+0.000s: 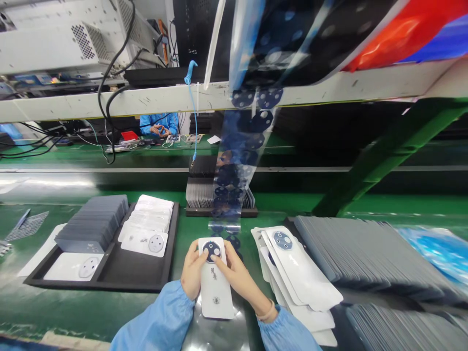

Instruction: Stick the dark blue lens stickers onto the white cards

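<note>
A white phone back cover [216,295] with a dark round camera sticker [211,250] stands between my two hands, low in the middle of the view. My left hand [193,270] grips its left edge, thumb on the sticker. From the other side my right hand [237,273] holds the right edge, its thumb also pressed by the sticker. Behind the cover hangs a clear strip of dark round stickers [234,170], its lower end on the green bench. Fingers behind the cover are hidden.
On the left a black tray [135,275] holds grey plates [93,222] and white covers [146,222]. A pile of white covers [303,278] lies right, beside rows of grey plates [373,253]. A shelf beam [153,100] crosses above. Another person [159,124] sits far behind.
</note>
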The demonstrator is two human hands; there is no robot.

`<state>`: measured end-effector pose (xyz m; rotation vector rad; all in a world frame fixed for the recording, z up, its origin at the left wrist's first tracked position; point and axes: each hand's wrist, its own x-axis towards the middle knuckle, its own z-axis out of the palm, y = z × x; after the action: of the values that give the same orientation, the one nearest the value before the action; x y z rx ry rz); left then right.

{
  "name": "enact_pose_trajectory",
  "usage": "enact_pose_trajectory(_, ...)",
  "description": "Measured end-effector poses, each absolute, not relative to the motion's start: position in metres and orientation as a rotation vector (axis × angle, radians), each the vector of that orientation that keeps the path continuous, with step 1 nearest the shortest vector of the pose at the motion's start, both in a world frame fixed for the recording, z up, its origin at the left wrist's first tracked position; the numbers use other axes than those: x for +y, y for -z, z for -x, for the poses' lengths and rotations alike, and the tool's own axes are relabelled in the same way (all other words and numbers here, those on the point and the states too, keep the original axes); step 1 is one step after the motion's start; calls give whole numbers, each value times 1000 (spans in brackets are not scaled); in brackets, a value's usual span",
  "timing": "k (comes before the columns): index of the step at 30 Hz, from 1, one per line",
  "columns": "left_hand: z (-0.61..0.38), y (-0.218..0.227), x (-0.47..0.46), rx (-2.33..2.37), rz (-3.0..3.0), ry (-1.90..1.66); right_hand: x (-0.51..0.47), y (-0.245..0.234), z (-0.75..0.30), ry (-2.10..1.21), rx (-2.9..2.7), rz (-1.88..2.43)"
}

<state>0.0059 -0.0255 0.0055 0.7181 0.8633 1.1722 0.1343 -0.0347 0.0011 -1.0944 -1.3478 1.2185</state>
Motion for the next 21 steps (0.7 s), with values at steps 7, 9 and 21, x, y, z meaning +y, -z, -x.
enact_pose_trajectory(7, 2, -6, -23, 829, -758, -1189, -54, 1, -110, -482, -1618, 1530)
enact_pose_trajectory(9, 5, -9, -23, 776, -841, -1120, -58, -2, -105, -278, -1677, 1568)
enact_pose_trajectory(21, 130, -29, 20, 1576, -1940, -1126, -26, -34, -263, -59, -1692, 2061)
